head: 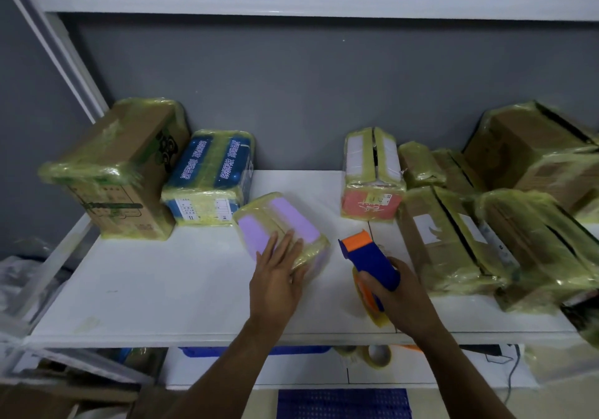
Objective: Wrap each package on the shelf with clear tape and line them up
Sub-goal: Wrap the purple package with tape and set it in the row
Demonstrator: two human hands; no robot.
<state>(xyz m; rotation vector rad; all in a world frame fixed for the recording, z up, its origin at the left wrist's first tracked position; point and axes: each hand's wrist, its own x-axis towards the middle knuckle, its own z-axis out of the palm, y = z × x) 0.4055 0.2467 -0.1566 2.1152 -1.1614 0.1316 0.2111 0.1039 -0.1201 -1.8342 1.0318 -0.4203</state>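
On the white shelf [162,289], a taped brown carton [120,166] stands at 10 o'clock, a blue package [210,175] touching its 3 o'clock side. Mid-shelf lies the purple package [282,224], sealed in tape, with the left hand [278,276] flat on it, fingers straight. At its 4 o'clock the right hand [398,295] grips the tape dispenser [369,256], fingers curled round the handle. A red package [372,175] sits at 1 o'clock, its contents hidden, and wrapped brown packages [453,237] crowd 3 o'clock

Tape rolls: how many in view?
2. A mounted roll sits in the tape dispenser that the right hand grips; a loose roll lies on the lower shelf, below that hand. The upper shelf may hide more.
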